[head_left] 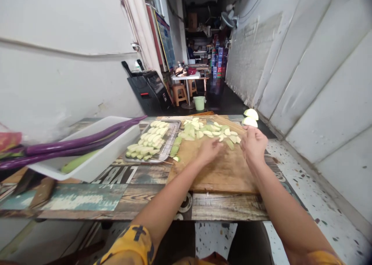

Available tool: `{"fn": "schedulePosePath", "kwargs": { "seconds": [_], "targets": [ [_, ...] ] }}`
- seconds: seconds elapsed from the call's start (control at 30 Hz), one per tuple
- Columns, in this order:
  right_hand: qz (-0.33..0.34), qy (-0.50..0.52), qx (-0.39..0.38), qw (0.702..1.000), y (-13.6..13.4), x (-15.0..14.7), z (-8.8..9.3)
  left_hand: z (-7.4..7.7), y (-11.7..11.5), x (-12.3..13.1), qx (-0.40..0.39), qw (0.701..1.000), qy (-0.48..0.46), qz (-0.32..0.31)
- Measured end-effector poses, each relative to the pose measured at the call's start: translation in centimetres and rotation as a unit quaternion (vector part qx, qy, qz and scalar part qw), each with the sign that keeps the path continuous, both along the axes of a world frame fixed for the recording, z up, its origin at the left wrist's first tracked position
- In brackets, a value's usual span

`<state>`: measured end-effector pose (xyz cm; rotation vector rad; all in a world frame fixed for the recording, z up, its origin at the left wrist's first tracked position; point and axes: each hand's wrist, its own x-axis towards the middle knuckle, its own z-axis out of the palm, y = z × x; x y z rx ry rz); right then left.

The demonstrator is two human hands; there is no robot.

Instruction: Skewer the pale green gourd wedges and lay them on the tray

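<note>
While two half-round pale-green slices (pixel 250 121) are held up by the closed right hand (pixel 254 142), the left hand (pixel 209 150) is half-curled over the wooden cutting board (pixel 223 179), contents unclear, with loose slices (pixel 200 134) heaped beyond and skewered slices (pixel 154 136) laid in a tray (pixel 172 139) at left.

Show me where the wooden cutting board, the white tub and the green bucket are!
Wooden cutting board (pixel 222 174): head view, bare wood near the middle.
White tub (pixel 107 157): head view, outer side wall.
Green bucket (pixel 199 104): head view, front of its side.
</note>
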<state>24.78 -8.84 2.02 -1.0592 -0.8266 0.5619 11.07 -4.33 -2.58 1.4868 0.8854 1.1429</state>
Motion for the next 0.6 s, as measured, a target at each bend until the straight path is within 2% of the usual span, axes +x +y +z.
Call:
{"fn": "schedulePosePath", "kwargs": {
  "seconds": [0.07,0.13,0.27,0.33,0.43,0.5,0.53,0.6],
  "targets": [
    [-0.011,0.071,0.025,0.997,0.6,1.2,-0.2,-0.2,0.0,1.3,0.075,0.994,0.083,-0.019],
    [-0.006,0.1,0.029,0.995,1.1,1.7,-0.7,-0.1,0.0,2.6,0.128,0.981,0.149,-0.007],
    [0.011,0.131,0.005,0.991,1.6,1.6,-1.4,0.1,0.4,4.1,0.167,0.953,0.252,0.004],
    [0.021,0.144,-0.002,0.989,1.6,1.2,-1.5,0.1,0.6,4.4,0.168,0.947,0.274,0.002],
    [0.038,0.157,0.001,0.987,1.4,0.8,-1.2,0.1,0.6,4.4,0.154,0.957,0.244,-0.018],
    [0.053,0.153,-0.004,0.987,1.2,0.6,-0.9,0.3,0.5,4.1,0.118,0.978,0.172,-0.028],
    [0.061,0.147,-0.011,0.987,1.1,0.5,-0.8,0.5,0.4,3.9,0.083,0.989,0.121,-0.02],
    [0.078,0.128,-0.032,0.988,0.9,0.2,-0.7,1.2,0.6,2.9,-0.036,0.999,-0.007,0.022]
  ]
}}
